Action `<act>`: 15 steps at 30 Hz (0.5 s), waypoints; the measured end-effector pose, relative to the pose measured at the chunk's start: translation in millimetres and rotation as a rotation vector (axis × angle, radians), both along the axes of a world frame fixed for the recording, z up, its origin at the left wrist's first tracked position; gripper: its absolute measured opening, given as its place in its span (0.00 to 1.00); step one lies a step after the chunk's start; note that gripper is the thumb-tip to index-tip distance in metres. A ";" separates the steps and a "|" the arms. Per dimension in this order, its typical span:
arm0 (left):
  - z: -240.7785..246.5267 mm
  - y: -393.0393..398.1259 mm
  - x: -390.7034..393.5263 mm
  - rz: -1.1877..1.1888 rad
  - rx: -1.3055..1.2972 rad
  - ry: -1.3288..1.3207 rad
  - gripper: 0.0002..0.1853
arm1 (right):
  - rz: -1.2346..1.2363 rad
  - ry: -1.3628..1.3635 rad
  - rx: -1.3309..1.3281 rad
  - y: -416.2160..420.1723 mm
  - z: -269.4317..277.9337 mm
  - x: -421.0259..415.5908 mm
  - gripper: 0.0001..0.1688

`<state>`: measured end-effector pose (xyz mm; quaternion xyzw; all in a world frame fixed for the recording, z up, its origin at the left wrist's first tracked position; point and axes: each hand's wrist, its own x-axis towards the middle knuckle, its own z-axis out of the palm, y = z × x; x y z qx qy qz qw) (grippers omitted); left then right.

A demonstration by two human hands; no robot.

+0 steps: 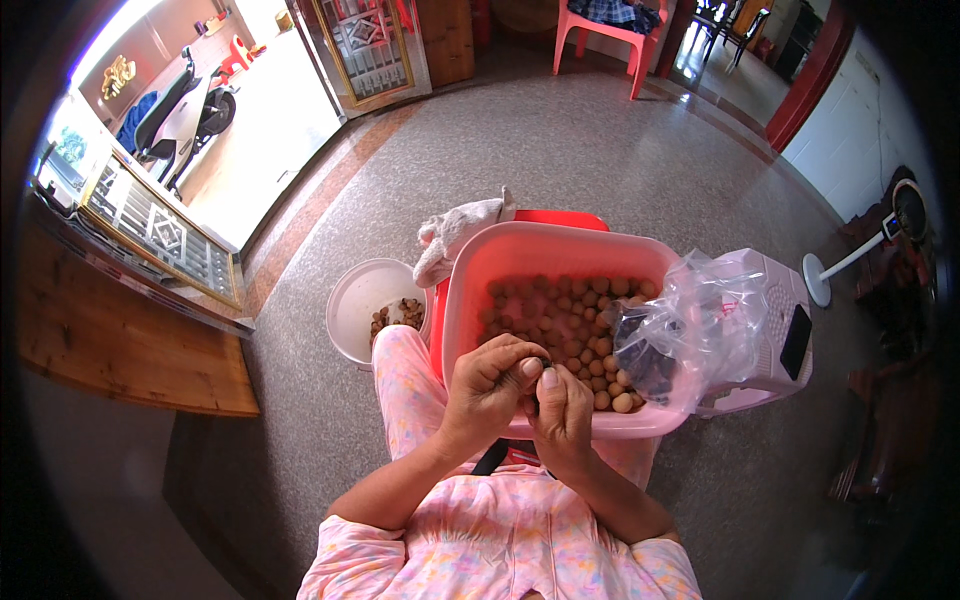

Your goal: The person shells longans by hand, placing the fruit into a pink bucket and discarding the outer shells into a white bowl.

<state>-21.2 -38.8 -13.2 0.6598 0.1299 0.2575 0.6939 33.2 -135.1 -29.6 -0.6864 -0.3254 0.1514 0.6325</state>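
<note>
My left hand [491,386] and my right hand [561,412] meet over the near edge of a pink plastic basin [469,277]. Both sets of fingertips pinch a small dark piece [545,363], mostly hidden by the fingers. Many round brown fruits, which look like dried longans [596,367], lie in the basin. A clear plastic bag [709,322] with dark contents hangs over the basin's right side. Left of the basin, a white bucket [360,300] holds brown shells or pieces [405,311], partly hidden by my knee.
A cloth glove [457,232] hangs at the basin's back left, over a red container [562,219]. To the right, a phone [796,341] lies on a pale plastic stool [776,292]. Farther off are a white-stemmed fan [855,259], a pink chair [637,52] and a scooter [180,112].
</note>
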 end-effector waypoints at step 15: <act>-0.2 9.0 -6.1 -0.147 -0.631 0.078 0.10 | -0.015 -0.217 -0.144 3.6 5.6 -1.7 0.11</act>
